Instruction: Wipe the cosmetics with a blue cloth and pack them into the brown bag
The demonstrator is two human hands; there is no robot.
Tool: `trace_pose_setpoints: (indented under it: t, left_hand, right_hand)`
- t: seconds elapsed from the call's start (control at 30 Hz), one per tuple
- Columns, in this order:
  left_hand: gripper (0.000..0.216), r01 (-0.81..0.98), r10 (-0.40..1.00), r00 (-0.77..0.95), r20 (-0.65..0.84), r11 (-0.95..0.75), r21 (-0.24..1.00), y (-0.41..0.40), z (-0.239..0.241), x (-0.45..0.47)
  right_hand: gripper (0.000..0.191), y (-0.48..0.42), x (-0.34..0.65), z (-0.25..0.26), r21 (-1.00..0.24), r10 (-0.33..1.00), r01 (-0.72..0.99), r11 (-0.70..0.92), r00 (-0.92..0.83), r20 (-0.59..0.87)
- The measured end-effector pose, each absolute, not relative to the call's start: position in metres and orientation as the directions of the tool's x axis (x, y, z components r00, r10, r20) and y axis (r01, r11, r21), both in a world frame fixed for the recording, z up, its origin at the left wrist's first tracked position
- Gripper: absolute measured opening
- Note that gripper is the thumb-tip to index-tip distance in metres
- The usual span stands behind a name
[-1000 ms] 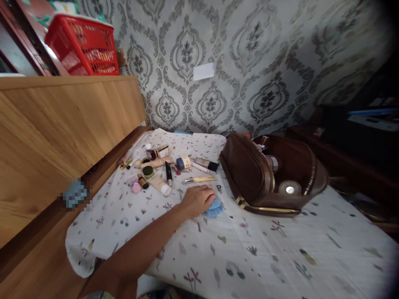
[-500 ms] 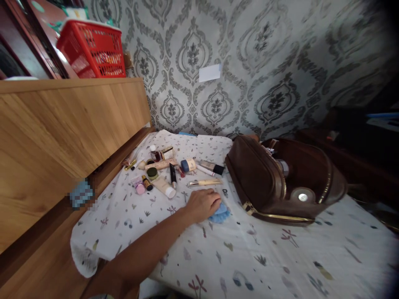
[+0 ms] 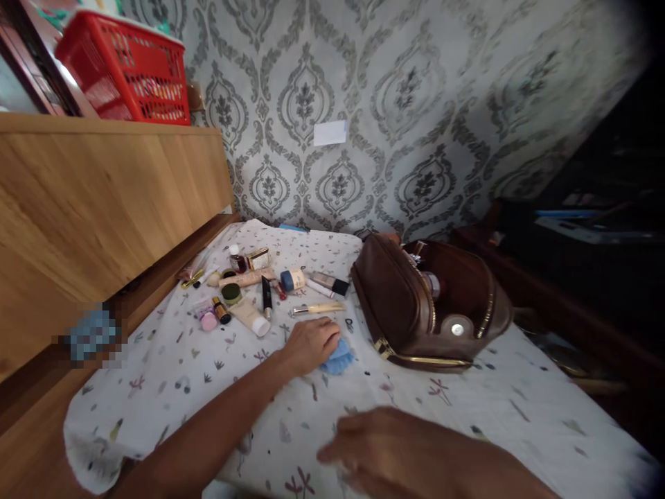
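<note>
My left hand (image 3: 313, 344) lies on the sheet with its fingers curled over a blue frilled cloth item (image 3: 339, 357), part of which is hidden under the hand. Low in the view, my right hand (image 3: 387, 447) hangs over the sheet, slightly blurred, fingers loosely bent and apart with nothing seen in them. A brush with a pale handle (image 3: 319, 308) lies just beyond the left hand. To the right stands a brown cosmetic bag (image 3: 389, 298), unzipped, with some items inside. A small black loop (image 3: 349, 323) lies between the hand and the bag.
Several cosmetics spread left of the bag, among them a cream tube (image 3: 252, 317), a black tube (image 3: 267, 296), a blue-lidded jar (image 3: 292, 280) and a green-lidded pot (image 3: 231, 293). A wooden cabinet (image 3: 109, 187) bounds the left, carrying a red basket (image 3: 129, 69). Patterned wallpaper (image 3: 301, 104) closes the back.
My right hand has come into view from the lower right. The left hand stays on the blue item. The whole view has shifted, so the scene sits further left.
</note>
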State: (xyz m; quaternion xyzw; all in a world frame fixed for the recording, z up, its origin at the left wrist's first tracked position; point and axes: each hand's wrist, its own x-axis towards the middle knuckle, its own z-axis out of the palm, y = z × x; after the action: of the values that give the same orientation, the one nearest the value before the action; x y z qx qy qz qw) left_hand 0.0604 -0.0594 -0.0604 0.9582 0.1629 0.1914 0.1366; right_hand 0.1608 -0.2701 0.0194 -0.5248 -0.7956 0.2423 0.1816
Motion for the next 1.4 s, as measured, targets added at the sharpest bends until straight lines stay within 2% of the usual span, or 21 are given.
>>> trace_pose_setpoints:
  t: [0.17,0.23,0.33,0.43,0.57,0.7,0.83,1.0,1.23,1.4]
  left_hand:
    - [0.029,0.308,0.465,0.777,0.424,-0.869,0.387,-0.036,-0.05,0.051]
    - [0.028,0.325,0.541,0.652,0.531,-0.833,0.449,-0.021,-0.041,0.048]
    - [0.025,0.335,0.589,0.502,0.633,-0.808,0.486,0.004,-0.029,0.05]
    - [0.028,0.415,0.56,0.529,0.637,-0.826,0.381,0.025,-0.026,0.059]
    - [0.042,0.523,0.552,0.669,0.497,-0.825,0.212,0.046,-0.038,0.073]
    - [0.048,0.587,0.574,0.723,0.384,-0.804,0.095,0.059,-0.054,0.077]
    - [0.05,0.61,0.567,0.722,0.396,-0.792,0.021,0.066,-0.058,0.074]
    - [0.048,0.651,0.583,0.711,0.392,-0.757,-0.056,0.071,-0.059,0.073]
    - [0.045,0.638,0.624,0.73,0.279,-0.769,0.05,0.065,-0.06,0.071]
    - [0.054,0.651,0.665,0.701,0.256,-0.744,0.151,0.063,-0.054,0.074]
  right_hand:
    - [0.028,-0.2,0.169,-0.001,-0.77,0.981,0.622,0.142,-0.193,0.025]
    - [0.026,-0.186,0.173,-0.019,-0.835,0.996,0.545,0.075,-0.076,0.04]
    - [0.022,-0.178,0.175,-0.049,-0.898,0.993,0.434,0.077,0.051,0.11]
    - [0.021,-0.178,0.173,-0.071,-0.954,0.988,0.297,0.052,0.123,0.092]
    - [0.021,-0.182,0.171,-0.076,-0.983,0.985,0.178,0.036,0.161,0.065]
    - [0.021,-0.186,0.173,-0.071,-0.964,0.976,0.246,0.098,0.168,0.142]
    - [0.024,-0.189,0.175,-0.071,-0.906,0.966,0.393,0.158,0.129,0.225]
    - [0.027,-0.192,0.177,-0.074,-0.847,0.967,0.497,0.191,0.055,0.25]
    - [0.024,-0.191,0.179,-0.073,-0.795,0.971,0.574,0.198,-0.004,0.239]
    - [0.023,-0.191,0.18,-0.074,-0.802,0.965,0.558,0.213,0.01,0.263]
